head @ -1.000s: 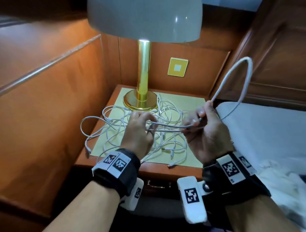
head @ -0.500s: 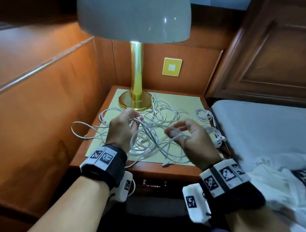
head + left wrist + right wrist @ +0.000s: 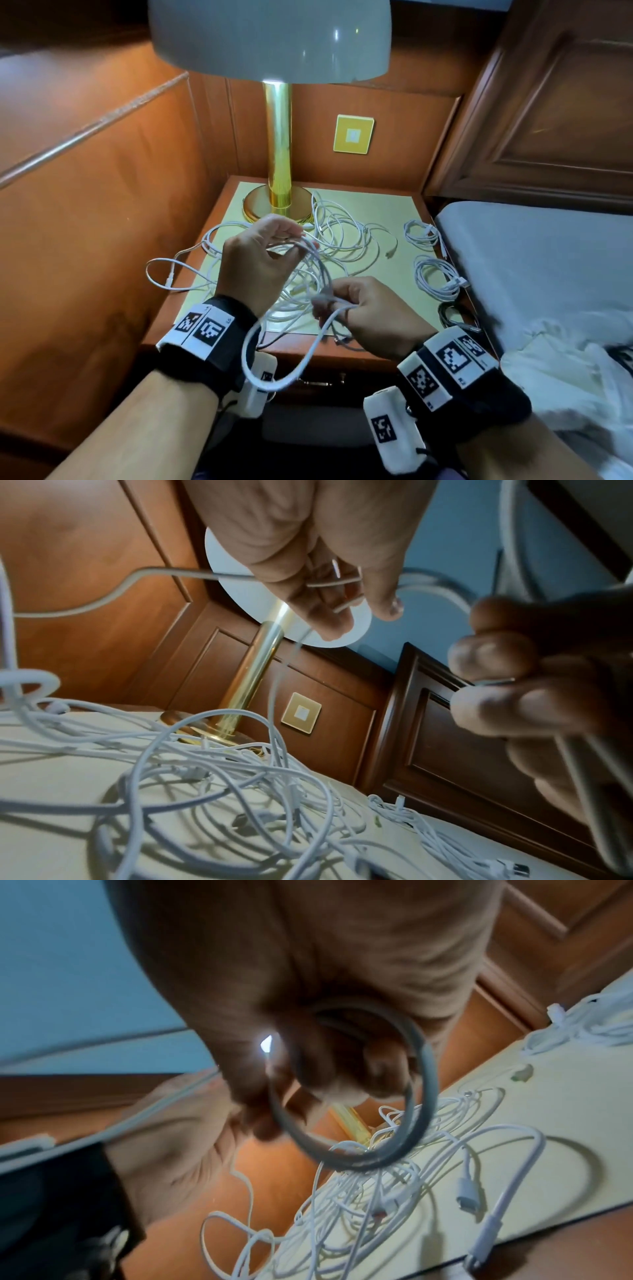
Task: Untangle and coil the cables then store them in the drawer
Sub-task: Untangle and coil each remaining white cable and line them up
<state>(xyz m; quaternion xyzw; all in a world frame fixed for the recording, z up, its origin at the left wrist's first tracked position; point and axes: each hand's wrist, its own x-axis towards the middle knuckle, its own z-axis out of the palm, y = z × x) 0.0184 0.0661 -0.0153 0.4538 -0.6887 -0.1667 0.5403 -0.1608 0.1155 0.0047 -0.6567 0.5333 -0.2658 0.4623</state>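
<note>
1. The white cable (image 3: 310, 334) hung in a long loop between both hands, sagging past the front edge of the worktop (image 3: 373, 205) toward 6 o'clock, in front of the drawer (image 3: 318, 380) below, which was shut.
2. The tangle of white cables (image 3: 335, 236) lay across the middle of the worktop, one strand trailing over the left edge at 9 o'clock.
3. Two coiled white cables (image 3: 435, 274) sat along the right edge at 3 o'clock, just beside the bed (image 3: 534, 260); a dark coiled cable (image 3: 452, 315) lay at the front right corner.
4. Bare mat showed at 1 o'clock behind the tangle; the lamp (image 3: 279, 192) stood at 12 o'clock, its base touched by strands.
5. The left hand (image 3: 255, 263) was raised above the tangle, back toward the head camera, its fingers curled in a narrow grip around strands of the white cable, as the left wrist view showed.
6. The right hand (image 3: 370, 315) was lower, near the front edge at 5 o'clock, fingers curled, its grip pinching the same cable where the loop began.
7. Wooden panels closed in the left and rear sides; open room lay to the front.
</note>
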